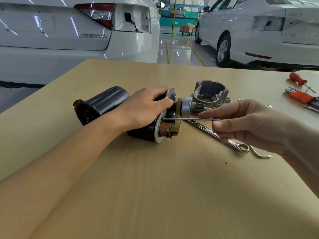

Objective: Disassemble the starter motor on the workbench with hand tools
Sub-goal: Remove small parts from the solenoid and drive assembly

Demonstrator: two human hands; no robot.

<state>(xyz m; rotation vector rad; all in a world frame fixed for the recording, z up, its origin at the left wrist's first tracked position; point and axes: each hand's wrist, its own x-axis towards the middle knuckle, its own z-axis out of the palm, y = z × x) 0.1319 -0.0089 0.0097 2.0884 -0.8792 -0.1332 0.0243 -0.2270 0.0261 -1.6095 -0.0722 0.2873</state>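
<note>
Plainly heavy and rigid, the black cylindrical steel starter motor body point(146, 125) lies mid-frame on the pale wooden desk point(155, 187), left hand point(145, 107) clasping its flange end, right hand point(245, 123) pinching a thin, slippery silver hex key point(189, 119).

Starter motor assembly point(165, 118), lying on its side on the bench point(155, 187): black body, silver end plate facing right, a copper-coloured cylindrical part protruding low on the plate, and a shaft carrying a pinion gear point(198, 109) extending right. Detached black cylindrical casing point(103, 104), on its side just left of the assembly, open end toward the viewer. Grey cast-aluminium nose housing point(209, 94), upright, open top, just behind the pinion. Thin hex key point(189, 119), level, its tip at the end plate. Combination wrench point(224, 137), flat on the bench to the right of the assembly.
</note>
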